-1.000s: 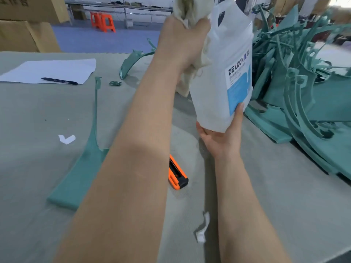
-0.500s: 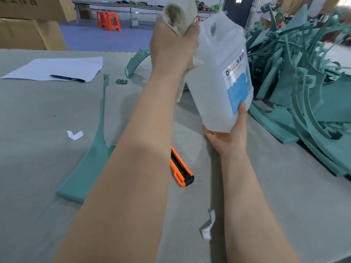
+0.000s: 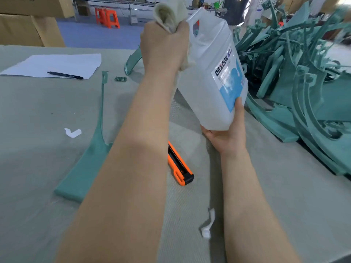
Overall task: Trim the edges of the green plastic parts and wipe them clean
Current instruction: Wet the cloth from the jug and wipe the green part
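My left hand (image 3: 163,44) grips a cream cloth (image 3: 168,13) and presses it against the top of a tilted white plastic jug (image 3: 214,59) labelled DEXCON. My right hand (image 3: 229,133) cups the jug's bottom from below, thumb up along the blue label. A long green plastic part (image 3: 91,154) lies flat on the grey table (image 3: 38,114) left of my left forearm, which covers part of it. An orange and black utility knife (image 3: 180,166) lies between my forearms. A big heap of green parts (image 3: 300,76) fills the right side.
A white sheet of paper (image 3: 57,64) with a black pen (image 3: 64,75) lies at the far left. Another curved green part (image 3: 133,60) and a small green chip (image 3: 120,78) sit behind my left hand. White scraps (image 3: 73,132) (image 3: 208,223) lie on the table. Cardboard boxes (image 3: 28,25) stand at back left.
The jug and both hands have stayed together, with the jug tipped a little further and the view shifted slightly. Nothing on the table has moved.
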{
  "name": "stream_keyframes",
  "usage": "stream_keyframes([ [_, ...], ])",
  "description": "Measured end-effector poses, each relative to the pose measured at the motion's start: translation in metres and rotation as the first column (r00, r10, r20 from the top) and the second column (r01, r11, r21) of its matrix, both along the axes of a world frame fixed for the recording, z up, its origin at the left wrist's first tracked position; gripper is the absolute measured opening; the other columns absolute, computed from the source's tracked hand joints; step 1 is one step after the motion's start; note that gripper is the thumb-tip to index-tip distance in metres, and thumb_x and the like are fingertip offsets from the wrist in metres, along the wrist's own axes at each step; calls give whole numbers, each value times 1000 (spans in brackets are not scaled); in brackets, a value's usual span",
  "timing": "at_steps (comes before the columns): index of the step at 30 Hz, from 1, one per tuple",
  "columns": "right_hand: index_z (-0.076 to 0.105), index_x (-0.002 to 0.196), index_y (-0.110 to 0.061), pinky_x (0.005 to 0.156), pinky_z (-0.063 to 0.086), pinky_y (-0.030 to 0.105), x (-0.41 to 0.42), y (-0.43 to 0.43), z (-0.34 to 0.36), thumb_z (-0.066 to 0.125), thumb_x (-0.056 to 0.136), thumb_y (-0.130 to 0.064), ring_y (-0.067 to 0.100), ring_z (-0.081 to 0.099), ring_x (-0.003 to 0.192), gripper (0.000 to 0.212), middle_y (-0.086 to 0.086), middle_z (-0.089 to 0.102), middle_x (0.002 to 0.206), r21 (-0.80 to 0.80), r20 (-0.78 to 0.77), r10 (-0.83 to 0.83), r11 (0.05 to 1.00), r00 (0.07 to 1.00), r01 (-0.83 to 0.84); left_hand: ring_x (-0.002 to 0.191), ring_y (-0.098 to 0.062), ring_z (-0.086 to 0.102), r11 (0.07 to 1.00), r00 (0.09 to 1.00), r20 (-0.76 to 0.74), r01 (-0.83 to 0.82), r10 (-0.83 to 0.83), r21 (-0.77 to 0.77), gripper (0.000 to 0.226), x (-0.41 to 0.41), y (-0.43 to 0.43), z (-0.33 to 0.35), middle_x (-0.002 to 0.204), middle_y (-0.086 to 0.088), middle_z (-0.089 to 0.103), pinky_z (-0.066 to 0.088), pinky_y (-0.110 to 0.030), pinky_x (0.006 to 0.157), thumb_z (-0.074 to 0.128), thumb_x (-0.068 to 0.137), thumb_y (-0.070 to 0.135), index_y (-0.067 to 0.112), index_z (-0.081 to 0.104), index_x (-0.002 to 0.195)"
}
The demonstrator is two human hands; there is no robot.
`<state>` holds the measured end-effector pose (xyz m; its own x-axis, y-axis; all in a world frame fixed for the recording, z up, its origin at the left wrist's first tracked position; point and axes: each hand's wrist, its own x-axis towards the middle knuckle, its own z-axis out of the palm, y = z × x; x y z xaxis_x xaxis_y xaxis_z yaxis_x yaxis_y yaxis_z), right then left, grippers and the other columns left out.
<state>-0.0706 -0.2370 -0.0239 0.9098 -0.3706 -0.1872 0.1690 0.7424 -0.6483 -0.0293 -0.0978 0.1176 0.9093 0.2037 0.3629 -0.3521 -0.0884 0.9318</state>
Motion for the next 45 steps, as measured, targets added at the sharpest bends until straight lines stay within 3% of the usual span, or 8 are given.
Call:
stream_keyframes([
  [9,60,123,-26,90,54,42,1,1,2,66,84,-54,23,70,102,48,1,75,105,3,-40,-33,999,999,33,109,-15,58,985,992,115,-70,52,156,20,2,4,-3,111,2,62,48,-26,90,68,84,29,24,51,91],
  [15,63,116,-28,84,57,44,3,-1,2,65,84,-56,25,73,91,42,2,75,104,64,-45,-61,996,997,64,60,0,60,922,993,-75,-111,90,-371,22,7,19,-18,69,15,61,53,-21,68,69,87,32,24,53,74],
  [20,63,112,-31,88,55,43,1,-3,0,60,86,-59,23,71,94,38,-2,76,97,20,-35,-79,997,996,80,104,-26,62,901,943,-331,174,-36,398,26,7,11,-86,107,-9,68,49,-31,83,66,87,27,10,64,106],
  [23,63,115,-32,87,55,41,0,-4,1,61,85,-59,23,70,98,41,-2,75,102,7,-47,-78,997,996,79,108,-29,60,854,916,-401,216,-9,473,38,6,6,-108,116,-13,64,42,-28,78,61,90,33,7,62,117],
  [26,62,116,-31,85,56,40,-1,-7,2,62,85,-59,22,71,99,41,-2,76,101,-23,-51,-62,998,997,61,95,-25,64,1000,913,-407,22,-14,14,32,14,15,-106,106,-8,66,49,-27,77,58,92,26,7,62,117],
  [30,62,119,-30,87,54,35,-1,-9,4,59,87,-57,19,69,100,42,-3,75,103,-129,-49,14,991,999,-20,67,-16,63,732,921,-334,-88,-198,-676,15,21,41,-96,80,-6,65,56,-36,77,52,92,0,9,61,84],
  [35,64,115,-30,80,54,32,-3,-8,5,57,89,-57,17,70,90,38,-3,74,105,-278,-94,101,953,990,-124,75,-17,64,529,941,-246,-89,-233,-844,23,13,52,-98,83,-7,65,52,-38,89,47,94,-6,9,60,82],
  [45,60,117,-25,83,52,40,-5,-8,11,63,88,-48,17,71,89,37,-1,74,107,-435,-116,75,892,990,-119,102,-19,62,490,925,-152,42,-349,-871,34,13,69,-93,109,-4,64,46,-38,100,42,102,37,13,58,120],
])
